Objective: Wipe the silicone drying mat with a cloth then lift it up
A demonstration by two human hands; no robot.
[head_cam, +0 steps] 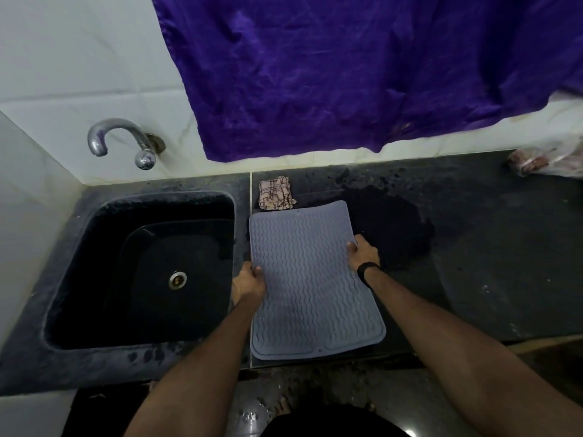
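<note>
Only one view is given, from the head camera looking down. One grey silicone drying mat (310, 279) with wavy ribs lies on the dark counter (492, 263), just right of the sink (63, 279); its near edge reaches the counter's front edge, and its left edge runs along the seam beside the basin. Two hands grip it. The left hand (247, 285) pinches the mat's left edge, thumb on top. The right hand (362, 252) clasps the right edge, fingers curled over it; a black band (367, 272) sits on that wrist. One checked cloth (276, 193) lies crumpled just beyond the mat's far left corner, close to it; whether they touch I cannot tell. One dark wet patch (394, 225) spreads on the counter right of the mat. One tap (126, 141) juts from the tiled wall above the sink. One purple fabric (362, 67) hangs over the wall behind. A plastic bag (549, 162) sits at the far right corner, well apart. Right of the mat the counter is bare.
</note>
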